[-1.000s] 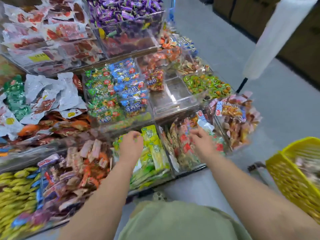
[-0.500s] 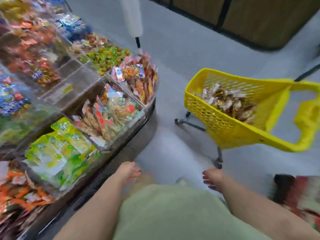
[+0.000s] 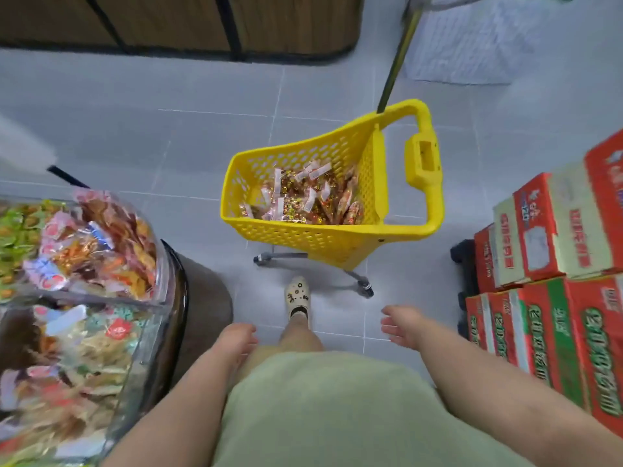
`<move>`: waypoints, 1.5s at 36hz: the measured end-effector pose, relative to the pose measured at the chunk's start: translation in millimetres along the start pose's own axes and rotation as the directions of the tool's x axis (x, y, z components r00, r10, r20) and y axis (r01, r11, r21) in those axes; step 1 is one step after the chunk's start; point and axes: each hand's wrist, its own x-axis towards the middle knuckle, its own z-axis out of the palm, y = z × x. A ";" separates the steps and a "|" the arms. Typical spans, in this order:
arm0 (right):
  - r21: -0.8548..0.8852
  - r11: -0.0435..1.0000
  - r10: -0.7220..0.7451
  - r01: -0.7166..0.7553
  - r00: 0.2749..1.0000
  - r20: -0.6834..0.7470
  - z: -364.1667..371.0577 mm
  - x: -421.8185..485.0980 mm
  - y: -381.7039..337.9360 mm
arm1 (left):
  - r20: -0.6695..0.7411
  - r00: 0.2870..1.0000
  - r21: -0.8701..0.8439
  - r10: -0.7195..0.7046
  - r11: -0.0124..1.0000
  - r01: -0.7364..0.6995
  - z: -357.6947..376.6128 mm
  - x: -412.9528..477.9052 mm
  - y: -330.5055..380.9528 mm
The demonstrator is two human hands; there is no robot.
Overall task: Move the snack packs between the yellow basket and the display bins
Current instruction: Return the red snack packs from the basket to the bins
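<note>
- The yellow basket (image 3: 303,237) stands on the floor ahead of me, just beyond my foot. It is a perforated plastic tub on a grey wheeled frame, with its thick handle loop on the right.
- Snack packs (image 3: 300,200) lie heaped in its bottom, in shiny gold-and-red wrappers with white label ends.
- The display bins (image 3: 165,264) sit at my near left, clear-walled and piled with mixed red, orange and pale packs.
- My left hand (image 3: 236,338) hangs loosely curled and holds nothing. My right hand (image 3: 401,326) is spread and relaxed, also empty. Both are well apart from the basket.
- The floor (image 3: 168,129) is pale grey tile.
- Red, green and white cartons (image 3: 556,230) are stacked on the right, and a dark wooden unit (image 3: 168,25) runs along the far side.
</note>
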 end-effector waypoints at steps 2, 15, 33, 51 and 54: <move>0.008 1.000 -0.022 0.022 1.000 -0.002 2.5 2.7 -21.5 | 0.025 1.000 0.026 0.019 0.999 -0.020 1.0 8.8 28.3; 0.045 0.937 -0.340 0.346 0.934 -0.110 32.1 17.2 -214.0 | 0.127 0.986 0.224 0.105 0.966 -0.132 -14.4 96.8 217.5; -0.521 0.796 -0.533 0.308 0.764 -0.363 2.3 119.1 -296.9 | 0.266 0.961 0.217 0.082 0.966 -0.142 67.9 151.2 340.2; -0.525 0.766 -0.623 0.371 0.631 -0.462 10.0 146.6 -295.3 | 0.225 0.956 0.403 0.189 0.875 -0.268 132.6 198.1 327.0; -0.521 0.768 -0.621 0.371 0.629 -0.468 11.9 146.7 -296.9 | 0.227 0.964 0.327 0.138 0.922 -0.209 120.6 198.5 331.1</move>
